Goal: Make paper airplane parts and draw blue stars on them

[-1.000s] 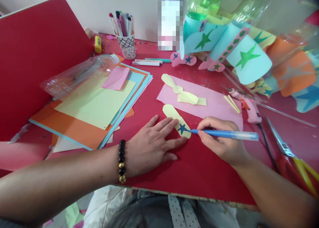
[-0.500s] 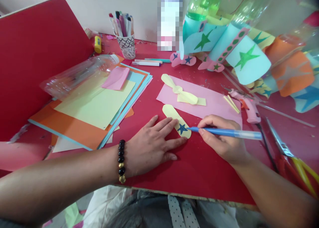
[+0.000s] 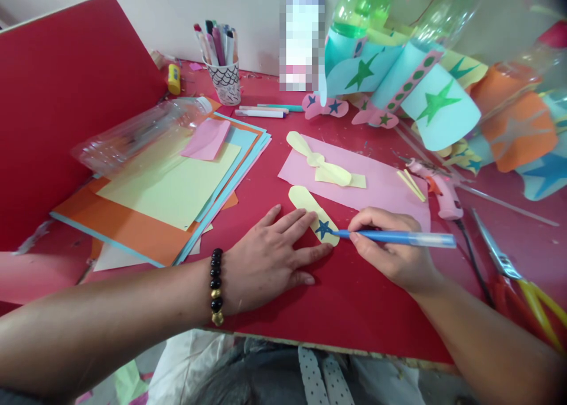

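- Left hand (image 3: 266, 263): released, lying flat and spread on the surface (image 3: 363, 316), fingertips at the lower-left edge of the yellow strip (image 3: 305, 204). A beaded bracelet (image 3: 216, 287) circles the wrist.
- Right hand (image 3: 390, 251): grasping a blue marker (image 3: 398, 237) in a pen grip, its tip touching a dark blue star (image 3: 323, 229).
- Yellow strip: a round-ended paper piece lying aslant near the middle of the surface, between both hands, with the star at its near end.
- Pink sheet (image 3: 381, 186): lies just beyond the strip and carries a yellow cutout (image 3: 319, 163).
- Glue gun (image 3: 443, 192): pink, on its side, just right of the pink sheet.
- Scissors (image 3: 505, 269): toward the right edge, with yellow and red handles.
- Paper stack (image 3: 155, 216): mixed colours, toward the left edge, with a clear plastic bottle (image 3: 137, 136) lying across it.
- Pen cup (image 3: 224, 83): at the far edge, holding markers.
- Paper-wrapped bottles (image 3: 438, 107): at the far right corner, decorated with stars, overhanging the surface.
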`<state>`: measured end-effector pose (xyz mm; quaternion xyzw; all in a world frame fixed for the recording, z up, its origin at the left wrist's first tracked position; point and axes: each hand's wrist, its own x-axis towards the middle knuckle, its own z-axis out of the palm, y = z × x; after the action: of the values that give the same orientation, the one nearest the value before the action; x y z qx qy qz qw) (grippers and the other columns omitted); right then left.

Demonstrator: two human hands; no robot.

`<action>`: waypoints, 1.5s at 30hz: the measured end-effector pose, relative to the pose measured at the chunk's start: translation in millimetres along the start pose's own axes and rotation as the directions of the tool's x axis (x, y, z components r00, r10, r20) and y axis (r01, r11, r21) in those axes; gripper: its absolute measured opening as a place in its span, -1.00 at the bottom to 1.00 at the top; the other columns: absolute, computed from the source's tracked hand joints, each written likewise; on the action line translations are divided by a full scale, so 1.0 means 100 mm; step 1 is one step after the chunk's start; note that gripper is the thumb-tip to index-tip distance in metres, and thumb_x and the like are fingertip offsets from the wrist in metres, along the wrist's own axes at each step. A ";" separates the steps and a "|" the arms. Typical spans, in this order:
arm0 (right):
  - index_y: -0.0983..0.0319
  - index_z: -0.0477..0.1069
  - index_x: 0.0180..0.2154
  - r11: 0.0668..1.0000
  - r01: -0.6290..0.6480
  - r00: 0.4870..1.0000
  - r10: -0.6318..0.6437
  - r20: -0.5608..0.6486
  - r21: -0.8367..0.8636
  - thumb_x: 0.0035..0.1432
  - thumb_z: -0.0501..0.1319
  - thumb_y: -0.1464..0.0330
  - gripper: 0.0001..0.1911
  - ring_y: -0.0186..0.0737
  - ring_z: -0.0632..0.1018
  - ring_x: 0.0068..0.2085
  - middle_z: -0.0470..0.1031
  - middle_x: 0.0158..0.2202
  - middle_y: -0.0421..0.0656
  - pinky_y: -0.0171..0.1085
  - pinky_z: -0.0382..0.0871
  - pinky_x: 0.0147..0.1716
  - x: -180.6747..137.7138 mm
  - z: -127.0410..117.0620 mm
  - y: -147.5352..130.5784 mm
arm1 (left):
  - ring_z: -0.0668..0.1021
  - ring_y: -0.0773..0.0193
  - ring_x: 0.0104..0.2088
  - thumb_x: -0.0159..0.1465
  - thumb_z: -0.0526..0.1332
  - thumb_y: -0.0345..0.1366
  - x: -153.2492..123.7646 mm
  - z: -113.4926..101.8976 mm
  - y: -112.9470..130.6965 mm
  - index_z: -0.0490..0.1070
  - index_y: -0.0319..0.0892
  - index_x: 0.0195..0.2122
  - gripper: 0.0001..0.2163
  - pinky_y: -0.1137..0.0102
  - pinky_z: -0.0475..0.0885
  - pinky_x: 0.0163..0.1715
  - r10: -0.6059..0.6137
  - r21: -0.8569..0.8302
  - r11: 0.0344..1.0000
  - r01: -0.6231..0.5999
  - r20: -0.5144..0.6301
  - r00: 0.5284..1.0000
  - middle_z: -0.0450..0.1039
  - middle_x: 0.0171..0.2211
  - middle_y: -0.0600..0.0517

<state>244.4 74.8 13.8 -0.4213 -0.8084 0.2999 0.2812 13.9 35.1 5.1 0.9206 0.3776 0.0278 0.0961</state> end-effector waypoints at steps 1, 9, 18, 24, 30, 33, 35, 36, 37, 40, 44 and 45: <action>0.23 0.40 -0.43 1.000 0.004 1.000 -0.004 0.002 -0.001 0.09 0.19 0.47 -0.93 -0.38 0.32 -0.57 0.34 -0.57 -0.28 -0.32 0.20 -0.54 0.00 0.00 0.00 | 0.14 -0.03 0.33 0.35 0.04 0.02 0.00 0.00 0.00 0.14 0.12 0.29 -0.51 -0.03 0.09 0.23 0.000 0.003 1.000 0.000 -0.002 1.000 0.05 0.33 -0.16; 0.22 0.39 -0.42 0.999 -0.034 0.999 0.035 -0.034 0.014 0.10 0.20 0.47 -0.92 -0.38 0.30 -0.58 0.33 -0.58 -0.28 -0.32 0.18 -0.57 -0.04 -0.03 0.01 | 0.17 -0.04 0.31 0.36 0.03 0.02 -0.01 0.01 -0.01 0.17 0.11 0.29 -0.52 -0.02 0.09 0.23 -0.001 -0.004 1.000 0.001 -0.006 1.000 0.04 0.34 -0.16; 0.23 0.42 -0.38 1.000 -0.001 1.000 0.001 0.007 0.021 0.12 0.20 0.48 -0.94 -0.40 0.33 -0.55 0.37 -0.54 -0.28 -0.34 0.21 -0.54 -0.01 0.01 0.01 | 0.16 -0.04 0.32 0.35 0.05 0.02 0.00 0.01 0.00 0.15 0.10 0.29 -0.51 -0.02 0.08 0.23 0.004 0.001 1.000 -0.004 -0.016 1.000 0.04 0.34 -0.17; 0.22 0.41 -0.39 1.000 -0.002 1.000 0.002 -0.003 0.003 0.11 0.20 0.49 -0.93 -0.39 0.33 -0.56 0.37 -0.54 -0.28 -0.34 0.21 -0.53 -0.01 0.00 0.02 | 0.15 -0.06 0.32 0.36 0.04 0.01 0.00 0.00 0.00 0.14 0.10 0.30 -0.51 -0.05 0.10 0.22 0.009 -0.003 1.000 -0.009 -0.003 1.000 0.04 0.34 -0.19; 0.21 0.41 -0.39 1.000 -0.001 1.000 0.001 0.005 0.001 0.11 0.20 0.47 -0.93 -0.36 0.34 -0.56 0.38 -0.54 -0.27 -0.32 0.22 -0.54 -0.01 -0.01 0.00 | 0.15 -0.05 0.32 0.36 0.03 0.01 0.00 0.01 0.00 0.16 0.10 0.29 -0.52 -0.05 0.09 0.23 0.008 0.000 1.000 -0.008 -0.018 1.000 0.05 0.33 -0.19; 0.20 0.41 -0.38 1.000 -0.015 1.000 0.015 -0.012 0.002 0.13 0.20 0.46 -0.94 -0.36 0.34 -0.56 0.38 -0.54 -0.26 -0.32 0.21 -0.54 -0.01 0.00 0.00 | 0.17 -0.05 0.31 0.36 0.05 0.01 0.00 0.01 -0.01 0.17 0.09 0.29 -0.52 -0.03 0.07 0.24 0.015 0.005 1.000 -0.015 -0.039 0.999 0.05 0.34 -0.18; 0.21 0.42 -0.36 1.000 -0.012 1.000 0.012 -0.011 0.006 0.14 0.20 0.45 -0.95 -0.36 0.35 -0.54 0.39 -0.52 -0.26 -0.33 0.22 -0.53 -0.01 0.01 0.01 | 0.17 -0.05 0.31 0.35 0.05 0.01 0.00 0.02 -0.01 0.17 0.10 0.29 -0.51 -0.03 0.07 0.23 0.015 0.005 1.000 -0.015 -0.043 0.999 0.04 0.34 -0.18; 0.21 0.42 -0.35 1.000 -0.009 1.000 0.009 -0.008 0.001 0.14 0.20 0.45 -0.95 -0.36 0.36 -0.54 0.40 -0.52 -0.26 -0.33 0.22 -0.53 -0.01 0.02 0.01 | 0.17 -0.05 0.31 0.35 0.05 0.01 0.00 0.02 -0.01 0.17 0.10 0.29 -0.52 -0.03 0.08 0.23 0.013 0.005 1.000 -0.013 -0.038 0.999 0.04 0.34 -0.18; 0.21 0.42 -0.35 1.000 -0.005 1.000 0.005 -0.006 -0.008 0.14 0.20 0.45 -0.96 -0.37 0.36 -0.54 0.40 -0.51 -0.26 -0.33 0.23 -0.53 -0.01 0.02 0.01 | 0.17 -0.06 0.31 0.35 0.05 0.01 0.00 0.01 -0.01 0.17 0.11 0.29 -0.52 -0.04 0.09 0.23 0.011 0.003 1.000 -0.011 -0.034 0.999 0.03 0.34 -0.18; 0.22 0.42 -0.37 1.000 0.005 1.000 -0.005 -0.001 -0.026 0.13 0.21 0.46 -0.95 -0.38 0.35 -0.55 0.39 -0.53 -0.27 -0.34 0.22 -0.53 0.00 0.03 0.02 | 0.17 -0.06 0.32 0.36 0.03 0.02 0.00 0.01 -0.01 0.16 0.13 0.29 -0.53 -0.05 0.10 0.22 0.012 0.003 1.000 -0.012 -0.018 1.000 0.02 0.34 -0.20; 0.21 0.42 -0.36 1.000 0.002 1.000 -0.002 -0.003 -0.012 0.14 0.20 0.46 -0.95 -0.37 0.36 -0.54 0.40 -0.52 -0.26 -0.34 0.23 -0.53 0.01 0.03 0.02 | 0.17 -0.05 0.32 0.36 0.02 0.02 0.00 0.01 -0.01 0.16 0.12 0.29 -0.52 -0.05 0.10 0.22 0.010 0.003 1.000 -0.010 -0.018 1.000 0.02 0.35 -0.18; 0.21 0.43 -0.35 1.000 0.004 1.000 -0.004 -0.007 -0.014 0.14 0.20 0.45 -0.95 -0.37 0.36 -0.54 0.41 -0.52 -0.26 -0.34 0.23 -0.53 0.01 0.03 0.02 | 0.17 -0.05 0.31 0.36 0.02 0.02 0.00 0.01 -0.01 0.17 0.11 0.28 -0.52 -0.04 0.10 0.22 0.010 0.002 1.000 -0.010 -0.023 1.000 0.02 0.35 -0.18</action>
<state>242.7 75.9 10.9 -0.4227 -0.8102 0.2924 0.2818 13.3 35.3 3.5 0.9222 0.3741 0.0384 0.0905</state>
